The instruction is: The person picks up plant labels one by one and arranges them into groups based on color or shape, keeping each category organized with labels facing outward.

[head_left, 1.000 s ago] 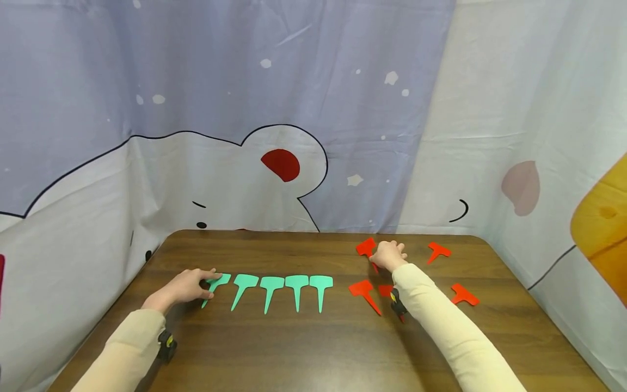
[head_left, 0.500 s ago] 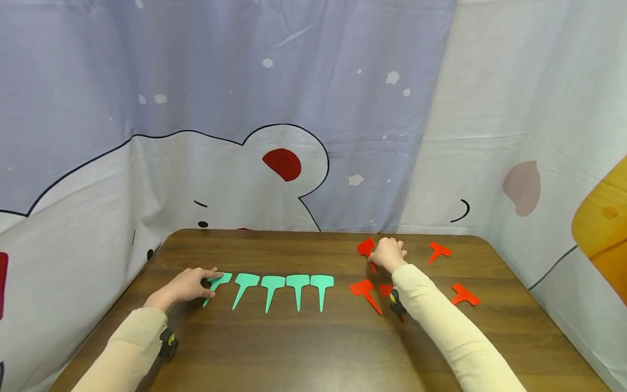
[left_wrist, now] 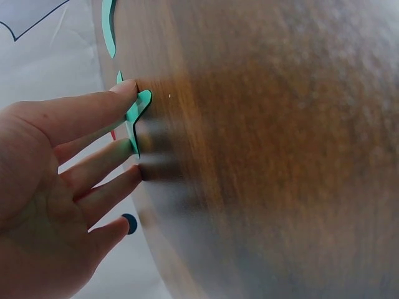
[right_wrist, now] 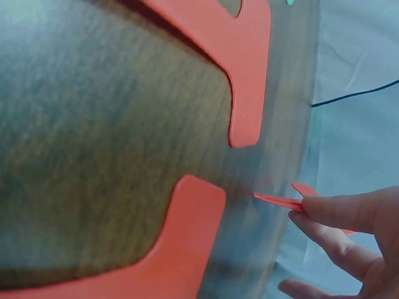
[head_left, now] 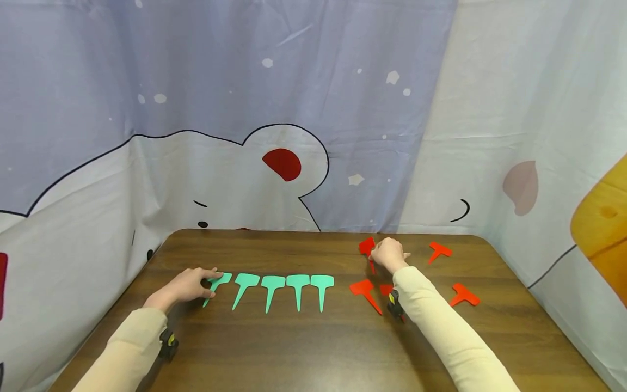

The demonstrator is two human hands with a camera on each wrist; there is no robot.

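Note:
Five-finger grasp aside, my left hand is at the leftmost teal T-shaped plant label, its thumb and fingers on either side of it. In the left wrist view that label sits between thumb and fingers at the table surface. My right hand pinches the stem of a red T-shaped plant label at the back of the table. The right wrist view shows thumb and index finger closed on the red stem; part of its head is behind the fingers.
More teal labels lie in a row right of my left hand. Loose red labels lie near the right forearm, one partly hidden under the wrist; others lie farther right. A printed curtain hangs behind the wooden table.
The red label in my right hand has turned slightly, its stem now pointing more straight toward me. My left hand and the teal labels stay nearly still.

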